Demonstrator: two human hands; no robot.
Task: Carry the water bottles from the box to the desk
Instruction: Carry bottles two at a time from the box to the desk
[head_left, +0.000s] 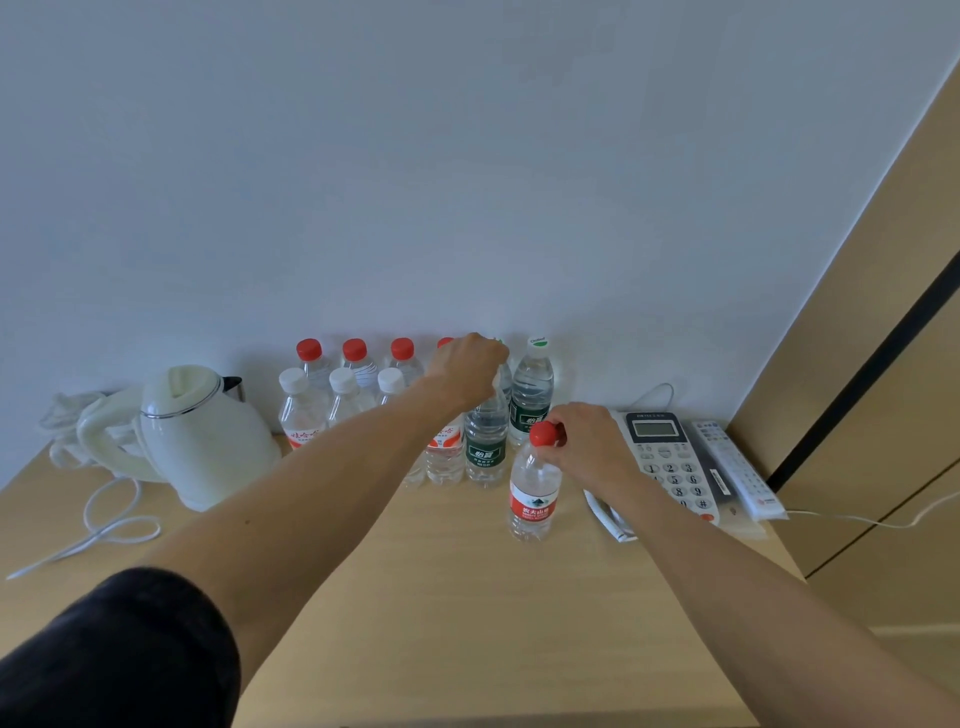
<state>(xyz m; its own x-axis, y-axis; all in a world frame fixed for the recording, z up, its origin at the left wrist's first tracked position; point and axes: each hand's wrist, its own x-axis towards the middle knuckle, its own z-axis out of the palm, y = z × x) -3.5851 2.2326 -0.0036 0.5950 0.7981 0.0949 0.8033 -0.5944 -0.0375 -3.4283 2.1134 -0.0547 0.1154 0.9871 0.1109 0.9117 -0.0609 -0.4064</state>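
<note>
Several water bottles stand in rows at the back of the light wooden desk (452, 597), with red caps (355, 349) and white caps (343, 380). My left hand (467, 370) grips the top of a green-label bottle (486, 447) in the front row; its cap is hidden under my fingers. My right hand (587, 441) pinches the neck just under the red cap of a red-label bottle (534, 499) that stands upright on the desk, in front of the others. Another green-label bottle (531, 395) stands behind. The box is out of view.
A white electric kettle (202, 436) with its coiled cord (111, 525) sits at the left. A desk telephone (670, 462) and a white remote control (737, 467) lie at the right, close to my right hand. A beige panel wall (883, 364) bounds the right side.
</note>
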